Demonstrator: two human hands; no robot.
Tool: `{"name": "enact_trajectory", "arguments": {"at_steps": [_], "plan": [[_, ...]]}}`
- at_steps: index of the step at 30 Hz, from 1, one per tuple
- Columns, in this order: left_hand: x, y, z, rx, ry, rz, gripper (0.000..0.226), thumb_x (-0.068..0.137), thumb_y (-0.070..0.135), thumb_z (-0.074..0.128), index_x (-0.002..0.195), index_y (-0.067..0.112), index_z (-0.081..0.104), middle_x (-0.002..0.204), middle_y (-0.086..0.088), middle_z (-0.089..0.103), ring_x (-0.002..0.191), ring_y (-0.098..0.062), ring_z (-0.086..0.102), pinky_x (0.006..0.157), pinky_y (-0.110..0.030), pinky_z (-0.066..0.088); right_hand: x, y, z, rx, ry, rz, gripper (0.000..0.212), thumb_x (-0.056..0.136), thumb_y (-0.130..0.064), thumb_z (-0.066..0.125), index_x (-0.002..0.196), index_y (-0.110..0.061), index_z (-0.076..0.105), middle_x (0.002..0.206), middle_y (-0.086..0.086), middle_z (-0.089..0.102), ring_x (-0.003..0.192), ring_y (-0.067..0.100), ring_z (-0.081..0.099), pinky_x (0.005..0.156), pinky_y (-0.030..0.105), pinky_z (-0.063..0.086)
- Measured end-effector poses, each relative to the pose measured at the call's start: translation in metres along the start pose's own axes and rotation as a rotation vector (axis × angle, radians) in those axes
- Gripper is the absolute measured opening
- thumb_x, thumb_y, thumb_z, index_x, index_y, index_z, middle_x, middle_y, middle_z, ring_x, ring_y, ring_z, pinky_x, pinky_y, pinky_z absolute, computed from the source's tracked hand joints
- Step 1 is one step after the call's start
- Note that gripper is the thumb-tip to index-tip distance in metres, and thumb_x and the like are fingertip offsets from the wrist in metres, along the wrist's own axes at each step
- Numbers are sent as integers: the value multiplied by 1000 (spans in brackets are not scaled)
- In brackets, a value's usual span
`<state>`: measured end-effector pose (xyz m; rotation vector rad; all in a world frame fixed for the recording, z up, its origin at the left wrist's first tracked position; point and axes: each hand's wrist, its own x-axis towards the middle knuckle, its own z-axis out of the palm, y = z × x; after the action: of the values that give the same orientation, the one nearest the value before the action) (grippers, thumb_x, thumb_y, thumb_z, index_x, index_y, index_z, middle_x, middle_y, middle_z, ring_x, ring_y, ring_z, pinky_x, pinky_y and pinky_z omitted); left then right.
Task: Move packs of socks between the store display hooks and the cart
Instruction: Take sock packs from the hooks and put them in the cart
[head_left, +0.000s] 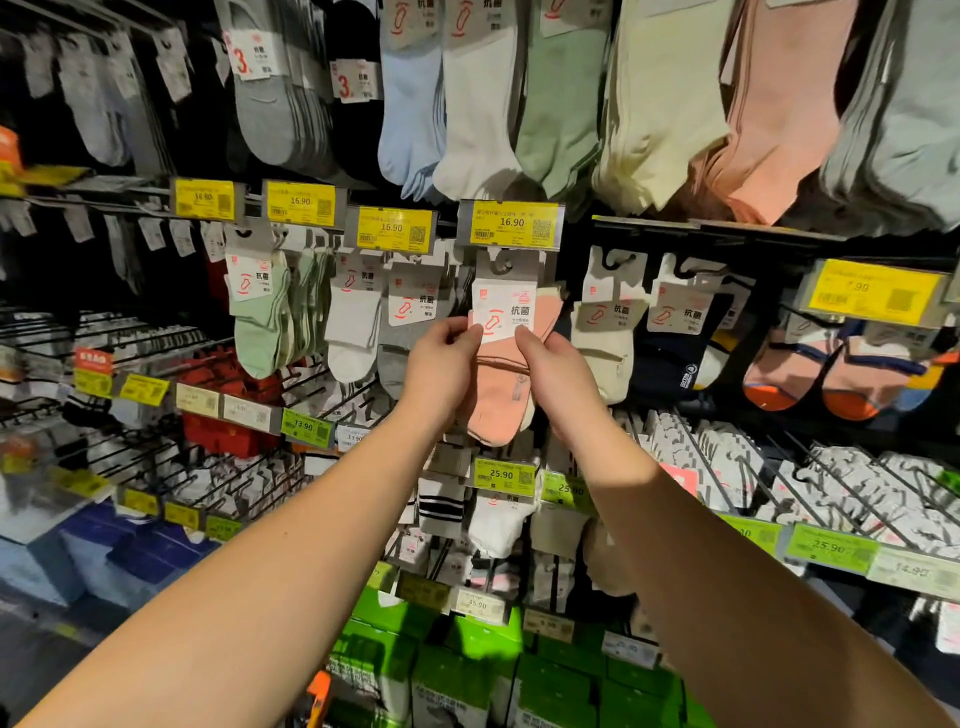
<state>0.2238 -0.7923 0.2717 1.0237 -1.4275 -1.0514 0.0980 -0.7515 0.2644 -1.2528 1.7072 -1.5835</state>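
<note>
A pack of pink socks (498, 400) with a white label card hangs in the middle of the display, its grey hanger tab (506, 267) at a hook just under a yellow 16.90 price tag (511, 223). My left hand (441, 364) pinches the pack's left edge at the label. On the other side, my right hand (558, 379) grips its right edge. Both arms reach up from below. The cart is hidden from this view.
Neighbouring hooks carry green (260, 322), white (353, 322), grey and cream (602, 338) sock packs. Larger socks hang in the row above. Lower rows hold more packs with price tags, and green boxes (467, 670) are stacked at the bottom.
</note>
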Motion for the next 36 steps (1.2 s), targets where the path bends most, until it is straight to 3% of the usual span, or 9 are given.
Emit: {"name": "enact_trajectory", "arguments": {"at_steps": [3, 9, 12, 16, 22, 25, 29, 32, 36], "plan": [[10, -1, 5, 88, 21, 9, 30, 100, 27, 58, 127, 13, 63, 113, -5, 69, 103, -22, 63, 84, -32, 48, 12, -7, -2, -307, 8, -29, 49, 103, -48, 42, 132, -13, 62, 126, 8, 68, 114, 30, 62, 91, 36, 49], [29, 0, 25, 181, 31, -2, 28, 99, 19, 57, 124, 7, 64, 105, -8, 68, 95, -22, 60, 82, -30, 47, 37, -10, -2, -629, 18, 6, 57, 106, -48, 33, 128, -4, 62, 125, 20, 66, 115, 37, 61, 85, 36, 46], [37, 0, 33, 233, 39, -15, 28, 99, 19, 57, 123, 7, 65, 112, -10, 70, 95, -21, 60, 77, -28, 43, 45, -9, -2, -712, -7, 36, 62, 107, -48, 29, 124, 1, 62, 125, 21, 64, 115, 36, 60, 80, 35, 42], [38, -2, 40, 293, 52, -79, 35, 98, 24, 59, 129, 7, 62, 119, -13, 69, 110, -30, 64, 93, -36, 52, 51, -2, -7, -770, -60, 41, 66, 105, -53, 26, 128, -1, 60, 126, 19, 64, 115, 35, 60, 77, 35, 39], [9, -12, 35, 372, 61, -106, 36, 98, 27, 55, 129, 8, 62, 123, -14, 68, 113, -33, 63, 98, -43, 52, 32, 16, -23, -765, -152, 85, 71, 96, -67, 37, 138, -12, 53, 132, 11, 63, 116, 33, 62, 79, 35, 43], [-29, -10, 23, 410, 34, -78, 36, 98, 25, 54, 129, 9, 61, 122, -11, 69, 112, -33, 64, 95, -41, 53, 4, 21, -45, -773, -165, 60, 62, 98, -60, 41, 133, -11, 52, 127, 10, 63, 111, 33, 61, 75, 34, 42], [-98, -13, 11, 459, -5, -2, 31, 99, 22, 55, 125, 9, 64, 122, -9, 68, 113, -25, 61, 87, -27, 43, -67, 38, -83, -696, -168, -26, 35, 101, -50, 45, 102, -16, 55, 96, 4, 63, 92, 28, 60, 69, 35, 40], [-158, -33, 5, 521, -108, -7, 27, 99, 22, 55, 122, 12, 65, 114, -6, 69, 106, -22, 62, 77, -24, 36, -135, 71, -109, -693, -196, 44, 35, 102, -46, 45, 103, -15, 61, 100, 6, 67, 94, 28, 62, 77, 35, 46], [-243, -77, 2, 661, -388, -102, 19, 100, 21, 55, 111, 12, 67, 111, -13, 69, 105, -29, 64, 71, -29, 36, -237, 135, -135, -750, -271, 252, 27, 101, -39, 48, 105, -16, 61, 108, 12, 66, 98, 30, 61, 80, 36, 46]]}}
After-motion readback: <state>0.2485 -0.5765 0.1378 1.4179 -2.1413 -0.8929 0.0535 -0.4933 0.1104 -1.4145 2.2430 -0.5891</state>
